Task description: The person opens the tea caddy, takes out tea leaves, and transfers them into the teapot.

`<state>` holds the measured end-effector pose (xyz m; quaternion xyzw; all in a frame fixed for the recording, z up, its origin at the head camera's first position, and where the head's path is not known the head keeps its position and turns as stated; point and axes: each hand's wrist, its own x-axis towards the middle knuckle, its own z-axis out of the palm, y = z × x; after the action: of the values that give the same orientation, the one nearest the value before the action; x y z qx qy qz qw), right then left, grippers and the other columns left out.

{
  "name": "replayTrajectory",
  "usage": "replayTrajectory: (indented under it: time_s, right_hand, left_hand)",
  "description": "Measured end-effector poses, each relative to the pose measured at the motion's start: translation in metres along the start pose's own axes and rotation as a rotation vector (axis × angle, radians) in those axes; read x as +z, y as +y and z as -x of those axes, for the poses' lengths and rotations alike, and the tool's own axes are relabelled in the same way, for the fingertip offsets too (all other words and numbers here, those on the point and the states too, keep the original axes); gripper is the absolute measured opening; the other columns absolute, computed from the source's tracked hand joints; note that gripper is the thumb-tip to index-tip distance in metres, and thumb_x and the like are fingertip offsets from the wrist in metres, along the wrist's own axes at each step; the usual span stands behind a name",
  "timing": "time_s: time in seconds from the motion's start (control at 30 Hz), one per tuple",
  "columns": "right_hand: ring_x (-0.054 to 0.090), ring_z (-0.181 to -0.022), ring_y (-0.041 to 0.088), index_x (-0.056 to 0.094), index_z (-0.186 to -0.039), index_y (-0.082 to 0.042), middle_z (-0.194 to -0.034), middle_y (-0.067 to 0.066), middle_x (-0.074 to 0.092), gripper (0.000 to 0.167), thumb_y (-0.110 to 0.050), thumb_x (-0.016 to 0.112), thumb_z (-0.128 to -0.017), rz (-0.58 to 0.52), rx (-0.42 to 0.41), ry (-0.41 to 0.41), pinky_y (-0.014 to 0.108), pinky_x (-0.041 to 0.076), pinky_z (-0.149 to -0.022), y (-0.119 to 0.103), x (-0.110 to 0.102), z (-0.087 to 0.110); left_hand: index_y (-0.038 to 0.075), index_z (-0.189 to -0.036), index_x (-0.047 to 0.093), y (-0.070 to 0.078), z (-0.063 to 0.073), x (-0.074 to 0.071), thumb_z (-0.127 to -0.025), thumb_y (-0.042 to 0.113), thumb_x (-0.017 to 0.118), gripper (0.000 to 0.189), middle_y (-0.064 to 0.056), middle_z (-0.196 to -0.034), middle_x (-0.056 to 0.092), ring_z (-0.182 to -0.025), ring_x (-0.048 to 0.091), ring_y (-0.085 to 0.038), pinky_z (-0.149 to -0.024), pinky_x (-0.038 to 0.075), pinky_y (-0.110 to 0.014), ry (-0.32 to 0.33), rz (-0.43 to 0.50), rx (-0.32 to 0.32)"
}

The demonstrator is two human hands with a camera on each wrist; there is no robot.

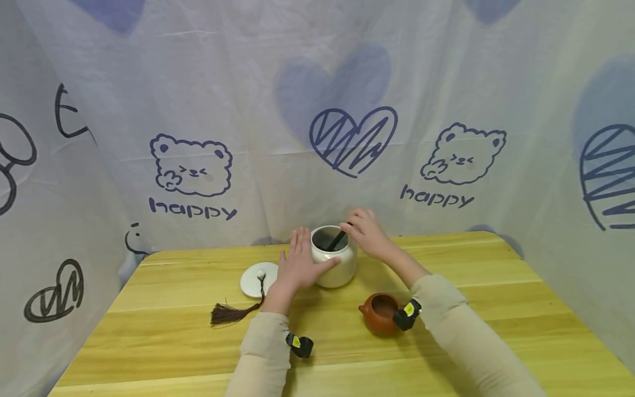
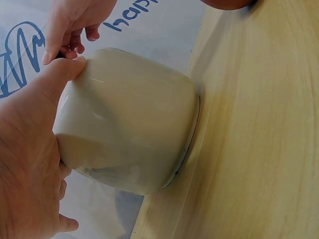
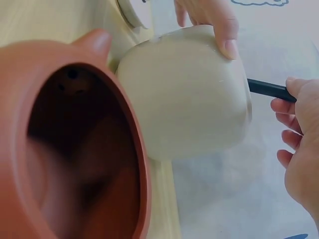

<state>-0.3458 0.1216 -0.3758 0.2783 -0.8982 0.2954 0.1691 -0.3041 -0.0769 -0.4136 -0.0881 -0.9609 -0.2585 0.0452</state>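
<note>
A glossy white jar (image 1: 334, 274) stands upright near the table's back edge, its wide mouth uncovered. My left hand (image 1: 299, 266) steadies it from the left, the thumb on its near side by the rim and the other fingers along its side. Above the right of the rim, my right hand (image 1: 369, 236) pinches a slim black handle (image 3: 269, 89) between thumb and fingers. That handle slants down into the jar's mouth; its lower end and whatever the jar contains cannot be made out. In the right wrist view, the left thumb presses the jar's wall.
A reddish-brown clay teapot (image 1: 373, 324) without a lid sits in front, under my right forearm. Left of the jar lies a round white lid (image 1: 252, 285) with a knob and a dark brown tassel (image 1: 229, 314). A printed cloth (image 1: 278, 182) hangs behind the wooden table (image 1: 168, 331).
</note>
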Motion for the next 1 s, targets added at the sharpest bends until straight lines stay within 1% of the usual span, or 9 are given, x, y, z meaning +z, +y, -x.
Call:
replayTrajectory:
  time_s: [0.17,0.3,0.4,0.5,0.57,0.77,0.83,1.0]
  right_hand:
    - [0.044,-0.100,0.033,0.065,-0.086,-0.003,-0.105,0.017,0.057,0.027,-0.022,0.052,-0.101,-0.073,0.042,-0.005,0.046,0.038,-0.088,0.001,-0.002,0.001]
    - [0.043,-0.102,0.033,0.065,-0.085,0.000,-0.103,0.017,0.056,0.031,-0.022,0.050,-0.102,-0.137,0.099,-0.023,0.045,0.037,-0.088,0.003,-0.006,0.003]
    - [0.044,-0.103,0.034,0.064,-0.085,0.002,-0.102,0.018,0.056,0.034,-0.022,0.049,-0.102,-0.156,0.137,-0.031,0.045,0.036,-0.089,0.007,-0.008,0.004]
    - [0.045,-0.104,0.034,0.065,-0.087,0.003,-0.104,0.019,0.057,0.036,-0.024,0.048,-0.103,-0.179,0.184,-0.042,0.045,0.037,-0.089,0.010,-0.011,0.005]
    - [0.046,-0.104,0.033,0.065,-0.090,0.004,-0.105,0.019,0.057,0.038,-0.026,0.047,-0.103,-0.199,0.216,-0.048,0.042,0.037,-0.088,0.011,-0.012,0.007]
    - [0.045,-0.094,0.026,0.063,-0.093,0.005,-0.099,0.015,0.052,0.040,-0.029,0.046,-0.103,-0.284,0.315,-0.044,0.032,0.036,-0.080,0.016,-0.014,0.011]
    - [0.044,-0.094,0.026,0.063,-0.093,0.005,-0.100,0.015,0.051,0.040,-0.029,0.046,-0.104,-0.322,0.347,-0.037,0.031,0.035,-0.080,0.020,-0.014,0.012]
    - [0.044,-0.100,0.027,0.059,-0.095,0.003,-0.109,0.016,0.050,0.042,-0.034,0.043,-0.104,-0.402,0.431,-0.028,0.033,0.034,-0.085,0.026,-0.014,0.016]
  left_hand:
    - [0.009,-0.158,0.009,0.000,0.000,0.000,-0.080,0.076,0.054,0.112,-0.010,-0.166,0.008,-0.154,0.002,-0.029,-0.119,0.011,-0.064,0.003,0.006,0.003]
    - [0.009,-0.158,0.008,0.000,0.001,0.000,-0.080,0.077,0.053,0.112,-0.010,-0.166,0.007,-0.154,0.002,-0.029,-0.119,0.011,-0.063,-0.002,0.002,0.002]
    - [0.009,-0.158,0.008,0.000,0.001,-0.001,-0.080,0.076,0.053,0.112,-0.010,-0.166,0.007,-0.154,0.001,-0.028,-0.120,0.011,-0.063,-0.004,0.003,0.000]
    - [0.009,-0.158,0.008,0.000,0.001,-0.001,-0.080,0.076,0.054,0.112,-0.010,-0.166,0.007,-0.154,0.001,-0.028,-0.119,0.011,-0.063,-0.001,0.008,0.002]
    - [0.009,-0.158,0.008,0.000,0.001,-0.001,-0.081,0.076,0.054,0.112,-0.010,-0.166,0.007,-0.154,0.001,-0.029,-0.119,0.011,-0.064,0.000,0.008,0.004]
    - [0.009,-0.158,0.007,-0.001,0.001,0.000,-0.081,0.076,0.053,0.112,-0.010,-0.166,0.006,-0.154,0.002,-0.028,-0.119,0.011,-0.063,0.001,0.007,0.005]
    - [0.010,-0.158,0.006,-0.001,0.001,0.000,-0.081,0.077,0.053,0.113,-0.009,-0.166,0.005,-0.154,0.001,-0.028,-0.120,0.010,-0.063,0.000,0.008,0.003]
    - [0.011,-0.158,0.005,-0.001,0.001,0.000,-0.080,0.078,0.052,0.113,-0.009,-0.166,0.004,-0.154,0.000,-0.027,-0.120,0.008,-0.062,-0.001,0.007,0.001]
